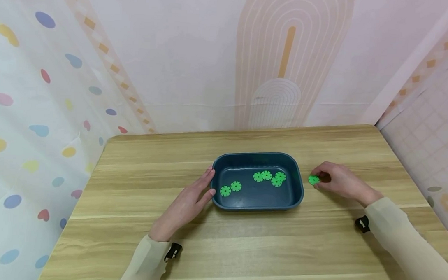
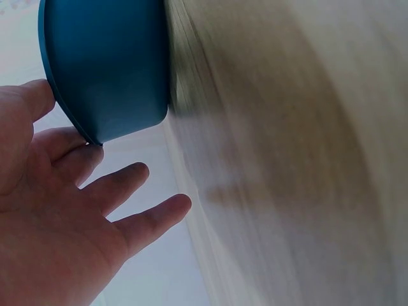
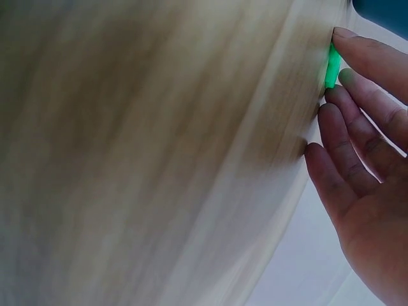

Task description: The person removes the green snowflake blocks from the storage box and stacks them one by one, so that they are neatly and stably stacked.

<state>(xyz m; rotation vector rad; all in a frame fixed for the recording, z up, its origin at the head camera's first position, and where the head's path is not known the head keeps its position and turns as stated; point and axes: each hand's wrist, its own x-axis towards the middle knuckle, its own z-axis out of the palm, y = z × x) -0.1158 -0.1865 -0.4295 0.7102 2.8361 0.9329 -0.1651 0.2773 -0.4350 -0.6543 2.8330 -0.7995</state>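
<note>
A dark blue rectangular tray (image 1: pixel 240 204) with rounded corners stands on the wooden table, and several green notched plastic discs (image 1: pixel 225 191) lie on its floor in two groups. At its left end my left hand (image 1: pixel 186 204) touches the rim with thumb and fingertips, the fingers mostly straight. The left wrist view shows the tray's outer wall (image 2: pixel 108 70) beside that hand (image 2: pixel 70 210). Right of the tray, my right hand (image 1: pixel 339 181) pinches one more green notched disc (image 1: pixel 313 180) at its edge. In the right wrist view this disc (image 3: pixel 332 67) is seen edge-on at the tabletop.
The wooden table (image 1: pixel 141 166) reaches back to a patterned cloth (image 1: pixel 190 56). Another cloth with coloured spots (image 1: pixel 27 149) hangs along the left side. Each sleeve has a black strap (image 1: pixel 173 251) near the wrist.
</note>
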